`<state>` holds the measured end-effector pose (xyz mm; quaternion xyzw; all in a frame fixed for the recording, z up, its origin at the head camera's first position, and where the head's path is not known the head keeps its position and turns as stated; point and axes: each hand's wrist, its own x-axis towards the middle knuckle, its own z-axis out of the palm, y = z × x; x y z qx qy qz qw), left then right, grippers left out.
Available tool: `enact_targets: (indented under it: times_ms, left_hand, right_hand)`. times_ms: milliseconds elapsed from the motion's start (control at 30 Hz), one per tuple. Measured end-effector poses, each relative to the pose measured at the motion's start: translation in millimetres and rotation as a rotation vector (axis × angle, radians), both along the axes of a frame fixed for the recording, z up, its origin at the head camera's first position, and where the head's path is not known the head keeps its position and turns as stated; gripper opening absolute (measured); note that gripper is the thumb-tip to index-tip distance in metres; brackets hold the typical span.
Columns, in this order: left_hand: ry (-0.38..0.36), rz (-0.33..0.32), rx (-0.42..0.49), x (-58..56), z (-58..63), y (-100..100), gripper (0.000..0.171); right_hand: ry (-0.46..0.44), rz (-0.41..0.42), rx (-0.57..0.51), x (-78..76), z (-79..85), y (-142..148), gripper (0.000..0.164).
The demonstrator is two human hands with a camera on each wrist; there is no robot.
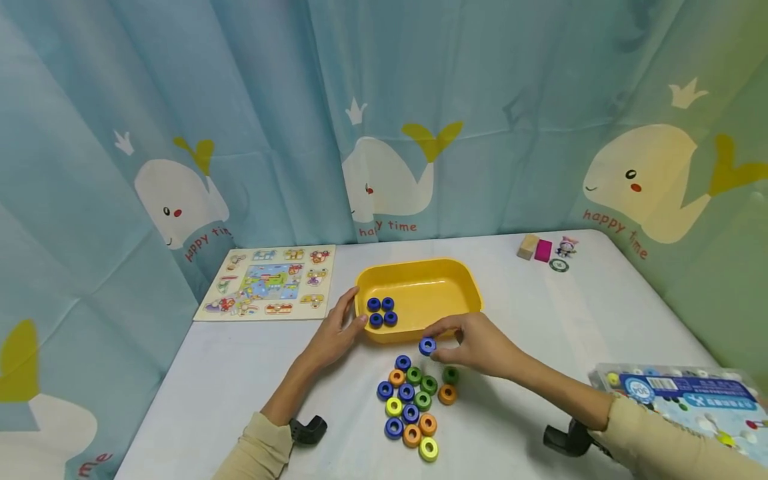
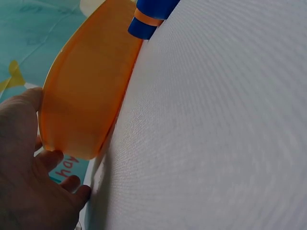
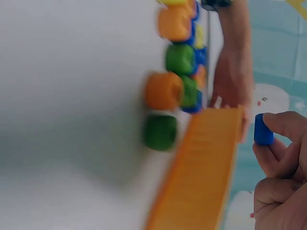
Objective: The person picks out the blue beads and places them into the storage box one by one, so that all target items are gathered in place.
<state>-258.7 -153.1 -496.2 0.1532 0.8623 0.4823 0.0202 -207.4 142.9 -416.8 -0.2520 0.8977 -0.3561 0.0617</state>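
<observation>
Pinching one blue bead (image 1: pixel 423 349) between thumb and forefinger, the right hand (image 1: pixel 474 343) is holding it near the front wall of the yellow tray (image 1: pixel 429 307), frame centre. Left hand (image 1: pixel 333 335) is resting loosely spread fingers against the tray's left end, gripping nothing, probably to stop it sliding. Four blue beads (image 1: pixel 391 319) are sitting in the tray's left side, presumably grouped by colour. Mixed beads (image 1: pixel 411 420) are lying lower centre, seemingly for easy reach.
</observation>
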Motion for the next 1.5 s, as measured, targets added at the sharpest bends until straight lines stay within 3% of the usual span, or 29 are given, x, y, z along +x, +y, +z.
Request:
enact_targets:
  times_ms: [133, 267, 467, 667, 900, 1267, 1500]
  left_hand:
    - [0.013, -0.013, 0.014, -1.3, -1.1, -1, 0.063]
    - [0.01, -0.015, 0.008, -1.7, -2.3, -2, 0.063]
    - [0.012, -0.01, 0.0, -1.9, -1.8, -2, 0.063]
    - [0.017, -0.016, 0.009, -1.6, -1.6, -1, 0.063]
    - [0.021, -0.019, 0.011, -1.3, -0.1, -1, 0.064]
    - [0.03, -0.024, 0.006, -1.3, 0.6, -1, 0.064]
    - [0.014, -0.013, -0.011, -1.3, 0.5, -1, 0.063]
  right_hand:
    - [0.03, 0.001, -0.026, -18.3, 18.9, -7, 0.026]
    - [0.049, -0.011, -0.028, -46.6, 21.6, -15, 0.026]
    - [0.017, -0.005, -0.011, -88.9, -1.6, -26, 0.027]
    - [-0.06, 0.032, 0.019, -116.0, -30.4, -33, 0.026]
    - [-0.135, 0.053, 0.061, -122.5, -38.7, -38, 0.025]
    - [-0.148, 0.074, 0.094, -127.5, -43.0, -39, 0.025]
    - [-0.107, 0.04, 0.005, -112.8, -26.2, -33, 0.033]
